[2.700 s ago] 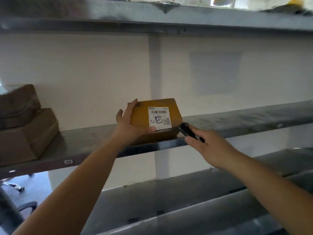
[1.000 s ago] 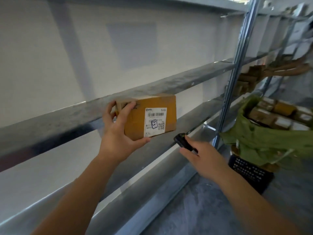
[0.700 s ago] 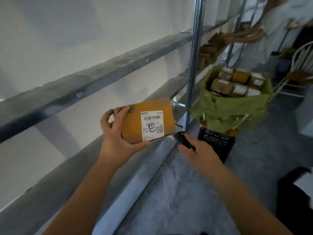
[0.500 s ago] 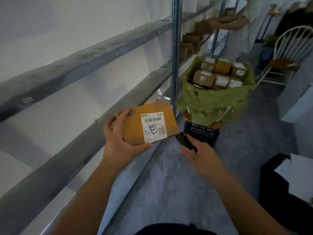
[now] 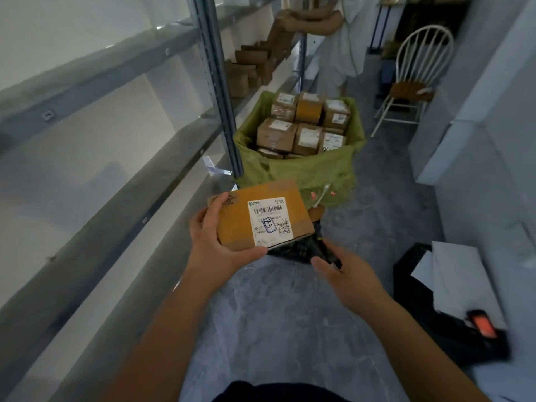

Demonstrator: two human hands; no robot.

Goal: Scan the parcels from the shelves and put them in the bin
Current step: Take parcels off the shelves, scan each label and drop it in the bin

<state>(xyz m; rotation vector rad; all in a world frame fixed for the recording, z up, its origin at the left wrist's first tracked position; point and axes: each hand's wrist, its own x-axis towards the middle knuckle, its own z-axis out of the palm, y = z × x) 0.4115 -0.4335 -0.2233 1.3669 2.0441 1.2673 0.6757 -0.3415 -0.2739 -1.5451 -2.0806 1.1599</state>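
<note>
Overall, grey metal shelves run along the left side from near to far, with brown boxes stacked on the far section. A grey floor fills the aisle. At centre far stands the bin, lined with a green bag and holding a number of labelled cardboard parcels. Behind it a person in light clothing stands at the shelving, and a white spindle-back chair stands at far right. At near right lies a dark item with white paper on top and a small orange-lit device beside it.

Centre frame, the held parcel is an orange-brown box, label with barcode facing up, in the air just near of the bin. The left hand grips its left end, fingers over the top, thumb along the near edge. The right hand is curled round a black scanner just below the parcel's right corner.
</note>
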